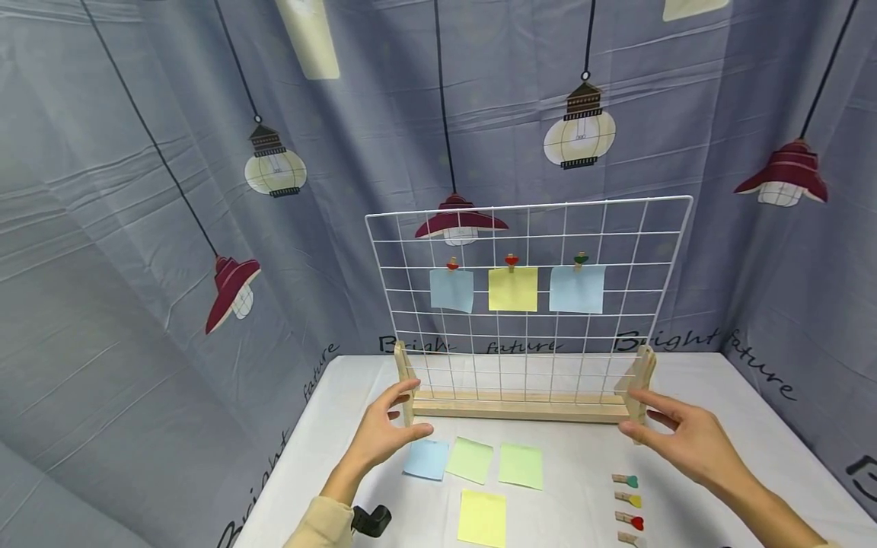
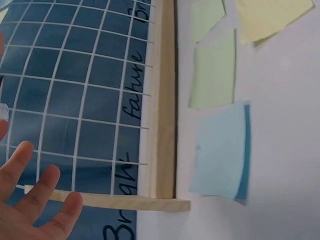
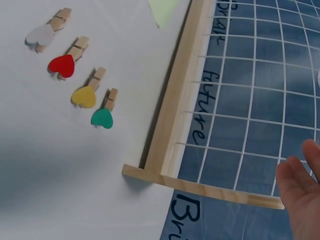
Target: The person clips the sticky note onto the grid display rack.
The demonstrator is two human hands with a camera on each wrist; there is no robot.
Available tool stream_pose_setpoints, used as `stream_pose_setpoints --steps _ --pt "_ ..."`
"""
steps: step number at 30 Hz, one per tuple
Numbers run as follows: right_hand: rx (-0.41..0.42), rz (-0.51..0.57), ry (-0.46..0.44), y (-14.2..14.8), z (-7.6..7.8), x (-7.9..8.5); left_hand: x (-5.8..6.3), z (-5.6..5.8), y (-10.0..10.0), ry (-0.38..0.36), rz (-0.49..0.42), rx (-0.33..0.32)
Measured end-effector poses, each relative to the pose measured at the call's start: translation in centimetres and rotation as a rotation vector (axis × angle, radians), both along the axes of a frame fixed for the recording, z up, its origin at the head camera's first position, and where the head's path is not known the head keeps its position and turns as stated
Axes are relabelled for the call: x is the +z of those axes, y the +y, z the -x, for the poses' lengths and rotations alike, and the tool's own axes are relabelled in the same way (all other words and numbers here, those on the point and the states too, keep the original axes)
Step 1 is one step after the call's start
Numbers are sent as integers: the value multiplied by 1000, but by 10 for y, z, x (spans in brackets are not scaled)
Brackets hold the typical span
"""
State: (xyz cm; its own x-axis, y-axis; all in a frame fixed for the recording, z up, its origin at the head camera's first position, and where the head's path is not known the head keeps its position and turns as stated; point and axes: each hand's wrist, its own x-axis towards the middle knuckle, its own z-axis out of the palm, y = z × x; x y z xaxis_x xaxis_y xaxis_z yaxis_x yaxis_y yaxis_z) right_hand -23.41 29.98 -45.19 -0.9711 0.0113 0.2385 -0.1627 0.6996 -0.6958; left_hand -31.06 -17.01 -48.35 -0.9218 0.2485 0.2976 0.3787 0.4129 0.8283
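A white wire grid [image 1: 527, 206] stands upright in a wooden base [image 1: 521, 411]. My left hand [image 1: 380, 430] is beside the base's left end, its fingers spread and holding nothing; those fingers [image 2: 47, 182] also show near the end piece in the left wrist view. At the opposite end my right hand [image 1: 688, 441] is held close to the wood with thumb and fingers apart; whether it touches cannot be told. Small heart-topped clothespins fix a blue sticky note [image 1: 451, 291], a yellow sticky note [image 1: 512, 289] and another blue sticky note [image 1: 577, 289] to the grid.
In front of the base lie a blue note [image 1: 426, 460], two green notes [image 1: 521, 466] and a yellow note [image 1: 482, 518]. Several heart clothespins [image 3: 62, 66] form a row at the right. A patterned grey curtain [image 1: 342, 152] surrounds the white table [image 1: 569, 495].
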Motion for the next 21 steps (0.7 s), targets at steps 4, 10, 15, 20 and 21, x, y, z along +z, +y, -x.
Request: stream_pose_setpoints --steps 4,10,15,20,21 --pt "-4 -9 -41 -2 -2 -3 -13 0 -4 -29 -26 9" --pt "-6 1 -35 0 -4 -5 -27 2 -6 -52 -42 10" --pt "-17 4 -52 1 -6 -5 -43 6 -11 -59 -40 34" --pt "-28 -10 -41 2 -6 -4 -57 11 -15 -100 -63 58" --pt "-30 -12 -39 2 -7 -3 -58 12 -16 -107 -63 62"
